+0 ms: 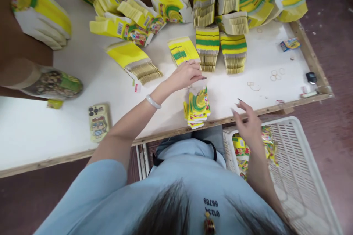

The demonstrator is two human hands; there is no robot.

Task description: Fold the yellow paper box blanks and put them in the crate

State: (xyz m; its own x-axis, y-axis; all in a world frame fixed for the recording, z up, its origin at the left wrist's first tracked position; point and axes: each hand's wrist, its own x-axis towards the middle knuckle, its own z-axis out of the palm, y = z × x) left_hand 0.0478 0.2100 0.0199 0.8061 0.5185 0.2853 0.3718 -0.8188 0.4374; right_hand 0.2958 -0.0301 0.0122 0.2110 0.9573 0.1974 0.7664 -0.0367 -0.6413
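Note:
My left hand (187,75), a bracelet at its wrist, is at the near end of a stack of flat yellow-and-green cartons (182,48). Its fingers are curled together, and they hide whatever they grip. Just below it, a small pile of printed yellow packets (198,106) lies by the table's front edge. Off to the right, my right hand (248,121) hangs in the air over the rim of a white plastic basket (299,143). Its fingers are apart and hold nothing. Inside the basket are several yellow packets (241,150).
Bundles of folded cartons (207,42) line the back of the white table (162,108). A fanned carton stack (132,60) lies left of centre. Further left are a phone (99,123) and a clear jar (55,82). Rubber bands (275,75) lie to the right.

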